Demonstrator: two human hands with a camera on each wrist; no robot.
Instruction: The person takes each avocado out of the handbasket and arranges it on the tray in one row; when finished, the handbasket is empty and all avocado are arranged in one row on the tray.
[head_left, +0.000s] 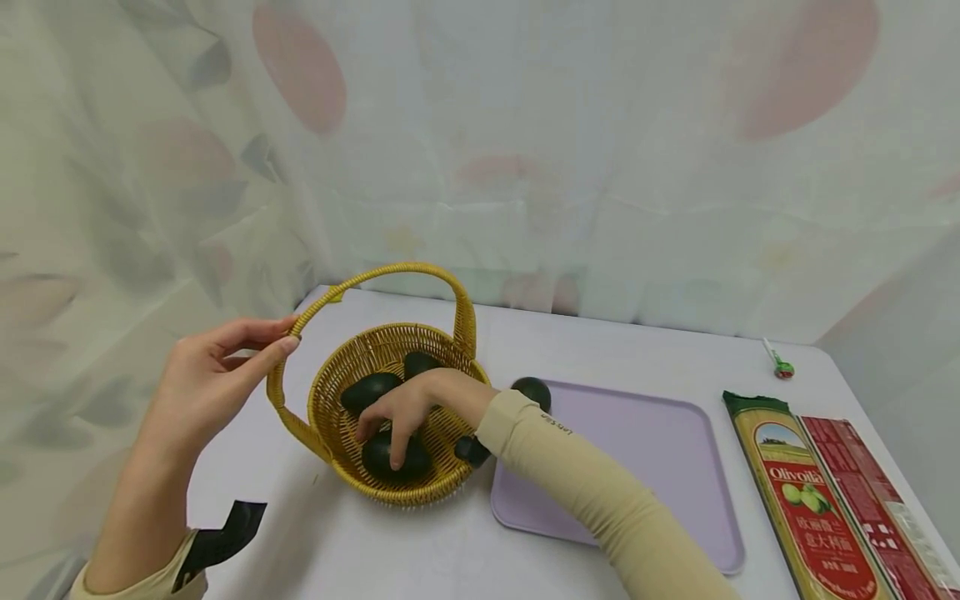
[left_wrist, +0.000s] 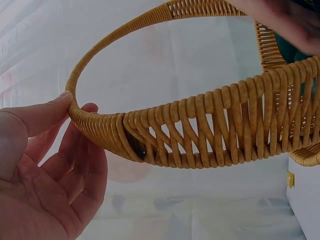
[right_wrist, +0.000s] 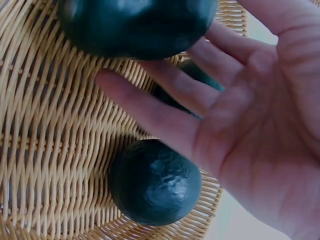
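A yellow woven basket tilts on the table with dark green avocados inside. My left hand pinches its tall arched handle between thumb and fingers; the left wrist view shows the thumb tip pressed on the wicker band. Inside the basket, my right hand reaches down over the front avocado, its fingers spread and fairly straight. Behind it lie a second avocado and a third. In the right wrist view, the fingers extend beside the upper avocado, while another avocado lies apart below.
A pale purple tray lies right of the basket, partly under my right sleeve. One avocado sits at its back left corner. Farther right are a red pasta packet and a wrapped lollipop. Curtains hang behind the table.
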